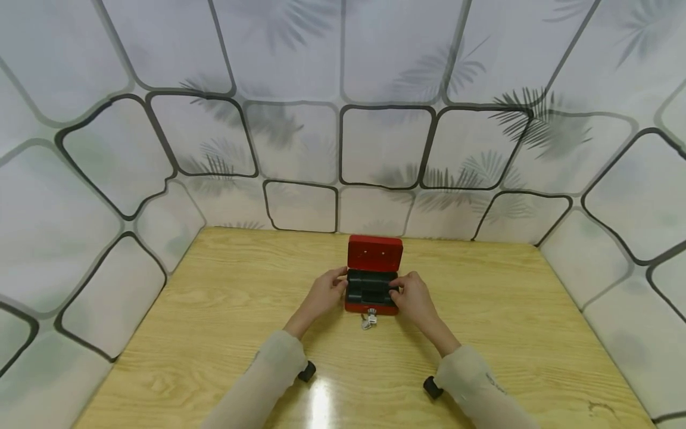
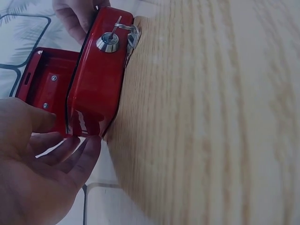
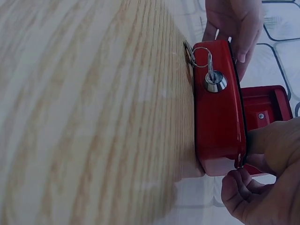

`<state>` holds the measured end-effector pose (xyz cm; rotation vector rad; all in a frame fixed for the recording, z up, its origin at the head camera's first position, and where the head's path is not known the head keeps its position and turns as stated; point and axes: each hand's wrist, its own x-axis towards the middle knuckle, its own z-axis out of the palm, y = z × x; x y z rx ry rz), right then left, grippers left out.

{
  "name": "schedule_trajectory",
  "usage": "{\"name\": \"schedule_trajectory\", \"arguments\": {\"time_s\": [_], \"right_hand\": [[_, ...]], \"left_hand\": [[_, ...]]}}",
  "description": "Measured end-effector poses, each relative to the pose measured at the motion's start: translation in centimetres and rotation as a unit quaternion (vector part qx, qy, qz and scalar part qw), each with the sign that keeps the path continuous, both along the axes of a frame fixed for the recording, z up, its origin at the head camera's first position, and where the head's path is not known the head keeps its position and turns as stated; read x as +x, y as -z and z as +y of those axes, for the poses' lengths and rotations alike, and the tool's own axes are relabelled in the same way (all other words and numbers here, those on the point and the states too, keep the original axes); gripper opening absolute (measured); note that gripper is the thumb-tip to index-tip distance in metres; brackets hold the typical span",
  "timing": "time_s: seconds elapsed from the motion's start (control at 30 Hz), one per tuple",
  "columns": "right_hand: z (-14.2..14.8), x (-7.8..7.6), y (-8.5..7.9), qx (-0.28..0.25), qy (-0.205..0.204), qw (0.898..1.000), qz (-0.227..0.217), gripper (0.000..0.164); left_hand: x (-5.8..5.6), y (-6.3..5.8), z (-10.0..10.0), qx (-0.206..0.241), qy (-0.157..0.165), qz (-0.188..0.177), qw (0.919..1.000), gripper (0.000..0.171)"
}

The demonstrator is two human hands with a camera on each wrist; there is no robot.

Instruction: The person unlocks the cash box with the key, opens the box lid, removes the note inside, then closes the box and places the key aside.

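Note:
A red cash box (image 1: 356, 308) stands on the table with its lid (image 1: 375, 253) raised at the back. Inside it lies a black plastic tray (image 1: 367, 280) divided into compartments. My left hand (image 1: 324, 293) holds the box's left side, thumb near the rim and fingertips against the outer wall. On the opposite side my right hand (image 1: 417, 300) pinches the right edge, some fingers reaching in over the rim and others outside at the corner. A key sits in the silver lock (image 3: 215, 81) on the front, and its ring of keys (image 1: 368, 321) hangs down to the tabletop.
The wood-grain table (image 1: 214, 333) stretches around the box on every side. Pale curtain-like fabric (image 1: 300, 143) with dark outlines and leaf prints surrounds its back and sides. A black band-mounted device (image 1: 307, 372) sits at each cuff.

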<state>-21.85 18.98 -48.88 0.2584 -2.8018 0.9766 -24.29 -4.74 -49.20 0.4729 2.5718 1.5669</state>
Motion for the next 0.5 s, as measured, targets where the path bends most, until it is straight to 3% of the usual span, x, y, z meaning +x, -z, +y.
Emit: {"name": "schedule_trajectory", "arguments": {"time_s": [0.5], "right_hand": [[-0.42, 0.21, -0.75, 0.019, 0.011, 0.998, 0.051, 0.010]], "left_hand": [[0.16, 0.29, 0.11, -0.004, 0.004, 0.002, 1.0000, 0.043]]}}
